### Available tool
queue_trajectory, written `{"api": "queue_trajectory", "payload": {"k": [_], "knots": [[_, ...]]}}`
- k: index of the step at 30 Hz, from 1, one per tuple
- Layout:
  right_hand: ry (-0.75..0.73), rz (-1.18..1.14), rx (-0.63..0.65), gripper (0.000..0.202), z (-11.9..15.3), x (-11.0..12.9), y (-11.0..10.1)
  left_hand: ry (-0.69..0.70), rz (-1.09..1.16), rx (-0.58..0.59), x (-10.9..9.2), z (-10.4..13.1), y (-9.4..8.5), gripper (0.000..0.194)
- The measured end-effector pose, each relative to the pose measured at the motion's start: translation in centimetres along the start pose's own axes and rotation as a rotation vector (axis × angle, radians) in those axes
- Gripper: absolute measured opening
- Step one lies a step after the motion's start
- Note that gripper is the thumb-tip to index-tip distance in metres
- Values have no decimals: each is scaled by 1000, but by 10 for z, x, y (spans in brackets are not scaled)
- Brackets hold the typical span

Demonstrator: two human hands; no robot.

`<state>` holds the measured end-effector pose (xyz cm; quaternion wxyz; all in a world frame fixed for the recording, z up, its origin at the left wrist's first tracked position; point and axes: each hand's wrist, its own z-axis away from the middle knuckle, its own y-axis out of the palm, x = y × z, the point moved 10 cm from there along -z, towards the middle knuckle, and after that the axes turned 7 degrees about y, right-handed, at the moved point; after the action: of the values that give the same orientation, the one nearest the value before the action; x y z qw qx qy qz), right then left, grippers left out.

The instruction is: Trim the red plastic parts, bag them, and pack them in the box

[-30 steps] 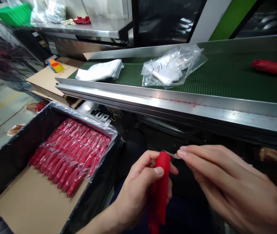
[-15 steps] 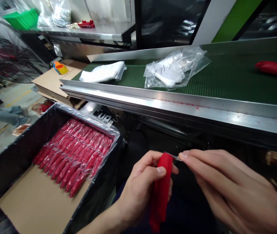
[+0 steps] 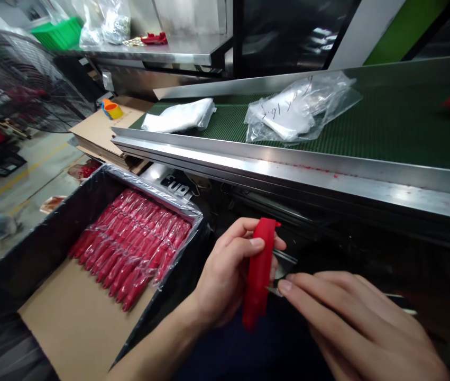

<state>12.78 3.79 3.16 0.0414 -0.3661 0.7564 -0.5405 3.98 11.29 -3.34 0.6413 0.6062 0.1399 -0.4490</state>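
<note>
Part (image 3: 259, 264): red, gripped in left hand (image 3: 220, 270) fingers
Blade (image 3: 275, 291): pinched in right hand (image 3: 359, 323) fingertips, tip beside red piece
Bags (image 3: 288, 114): two, near conveyor (image 3: 391, 127) front edge

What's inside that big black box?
In the box, I can see red pieces wrapped in clear plastic, lying on brown cardboard. Whatever is under the cardboard is covered, so I can't tell.

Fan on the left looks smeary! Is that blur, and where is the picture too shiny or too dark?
Head view: yes, the fan is blurred and looks stretched near the edge; head view: white glare on the metal rail, glints on the plastic over the red pieces; head view: deep shadow under the green belt.
</note>
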Motion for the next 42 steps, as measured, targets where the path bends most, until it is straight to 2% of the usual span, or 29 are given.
{"api": "queue_trajectory", "payload": {"k": [3, 7, 12, 16, 20, 28, 33, 42], "knots": [[-20, -1, 19, 44, 6, 6, 5, 5, 7, 2, -4, -5, 1, 10], [49, -71, 20, 42, 8, 4, 4, 7, 37, -16, -8, -12, 1, 9], [71, -122, -111, 37, -5, -12, -24, 6, 25, 4, -7, -9, 4, 10], [111, -25, -133, 41, -20, -30, -35, -73, -124, 60, 6, 4, 7, 24], [89, 44, -100, 44, -26, -29, -31, -69, -198, 54, 7, 11, 6, 25], [117, 52, -133, 36, -29, -27, -32, -63, -254, 62, 5, 14, 7, 27], [96, 103, -101, 39, -28, -29, -26, -62, -247, 65, 6, 15, 6, 25], [126, 105, -145, 39, -24, -31, -23, -118, -180, 91, 11, 16, 11, 23]]}}
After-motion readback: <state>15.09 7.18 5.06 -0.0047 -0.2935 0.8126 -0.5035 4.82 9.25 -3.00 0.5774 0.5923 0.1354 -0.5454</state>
